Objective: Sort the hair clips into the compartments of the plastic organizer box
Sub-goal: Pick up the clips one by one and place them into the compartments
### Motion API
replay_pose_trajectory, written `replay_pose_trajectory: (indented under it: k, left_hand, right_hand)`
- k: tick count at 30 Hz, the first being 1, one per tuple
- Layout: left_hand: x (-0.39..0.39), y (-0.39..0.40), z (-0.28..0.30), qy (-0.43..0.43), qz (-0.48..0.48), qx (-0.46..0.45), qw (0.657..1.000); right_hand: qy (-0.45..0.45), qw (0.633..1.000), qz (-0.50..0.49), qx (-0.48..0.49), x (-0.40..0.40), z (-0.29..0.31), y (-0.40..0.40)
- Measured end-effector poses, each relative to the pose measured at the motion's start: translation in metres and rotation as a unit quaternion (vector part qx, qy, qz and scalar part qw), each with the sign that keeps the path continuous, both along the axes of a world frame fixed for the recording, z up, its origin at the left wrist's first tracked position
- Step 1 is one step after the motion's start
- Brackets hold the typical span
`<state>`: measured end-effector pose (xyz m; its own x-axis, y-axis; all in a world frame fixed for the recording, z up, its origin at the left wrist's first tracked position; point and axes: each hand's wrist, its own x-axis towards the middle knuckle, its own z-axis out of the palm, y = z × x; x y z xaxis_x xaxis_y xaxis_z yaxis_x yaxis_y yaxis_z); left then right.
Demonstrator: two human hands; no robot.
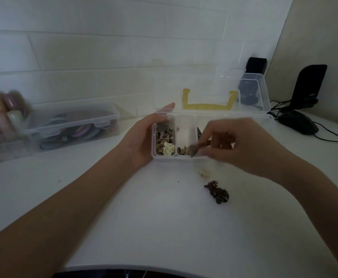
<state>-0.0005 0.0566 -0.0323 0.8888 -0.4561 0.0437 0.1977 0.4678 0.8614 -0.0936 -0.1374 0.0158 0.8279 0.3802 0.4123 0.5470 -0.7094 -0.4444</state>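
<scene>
Clear box (164, 157) on white table (144, 217), lid (214, 93) open. Left hand (142, 137) grasps box's left end, fingers curled round the wall. Right hand (238, 145) over box's near edge, grip pinching a small brown clip (194, 150) at the front of the middle compartment; blurred. Left compartment full of brown clips (162, 135) plus one cream clip (168, 148). On table just below right hand: loose cream clip (204, 173) and dark clips (217, 192), apart from the grip.
</scene>
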Motion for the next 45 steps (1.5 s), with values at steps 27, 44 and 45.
replay_pose_trajectory:
  k: [27, 44, 45]
  left_hand:
    - [0.0, -0.001, -0.003, -0.02, -0.008, 0.02, 1.0]
    - [-0.001, 0.005, 0.001, -0.013, 0.01, 0.003, 1.0]
    - [-0.001, 0.006, 0.002, -0.012, 0.009, 0.004, 1.0]
  right_hand:
    - [-0.078, 0.982, -0.134, -0.111, -0.007, -0.008, 0.018]
    - [0.061, 0.948, -0.072, -0.305, -0.011, -0.006, 0.009]
    - [0.064, 0.948, -0.071, -0.305, -0.01, -0.008, 0.009]
